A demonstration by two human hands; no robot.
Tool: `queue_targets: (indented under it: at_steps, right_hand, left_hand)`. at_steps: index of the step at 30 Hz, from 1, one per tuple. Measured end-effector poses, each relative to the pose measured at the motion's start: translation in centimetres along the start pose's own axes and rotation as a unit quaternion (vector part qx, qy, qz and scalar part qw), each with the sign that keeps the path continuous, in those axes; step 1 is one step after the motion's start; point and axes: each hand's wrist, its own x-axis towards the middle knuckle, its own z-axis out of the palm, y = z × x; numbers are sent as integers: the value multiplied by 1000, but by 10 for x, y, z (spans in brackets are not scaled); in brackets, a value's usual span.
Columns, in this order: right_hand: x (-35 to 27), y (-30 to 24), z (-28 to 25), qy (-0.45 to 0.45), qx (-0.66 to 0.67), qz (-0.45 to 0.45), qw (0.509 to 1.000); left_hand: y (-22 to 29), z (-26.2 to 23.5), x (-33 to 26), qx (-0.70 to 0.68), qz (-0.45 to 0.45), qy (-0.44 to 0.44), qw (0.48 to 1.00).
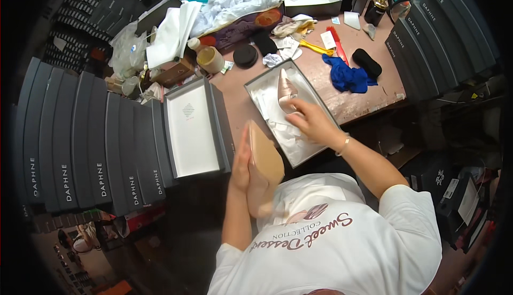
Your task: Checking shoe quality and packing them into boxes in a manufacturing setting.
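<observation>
Two hands are busy: left fingers [241,159] hold a tan shoe [263,169] against the chest, right fingers [299,114] spread on white paper, maybe touching the pink shoe [287,89] in the open box [255,84]. Box overhangs the table [368,89]; a push could tip it.

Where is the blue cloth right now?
The blue cloth lies on the pinkish table toward its right end, just right of the open shoe box and beside a black roll.

Single head-worn fisheye view: looks steeply down from above onto the desk [368,89], close range, edges bent.
</observation>
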Motion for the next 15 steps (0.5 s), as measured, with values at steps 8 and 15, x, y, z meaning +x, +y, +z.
queue_targets:
  at_steps: [8,15]
  right_hand:
    - [1,39,-30,-205,-242,113,942]
    - [-4,-14,-62,-295,300,181,889]
  left_hand:
    - [29,-8,102,549,260,134,783]
    - [-14,-19,81,-189,-27,-61,980]
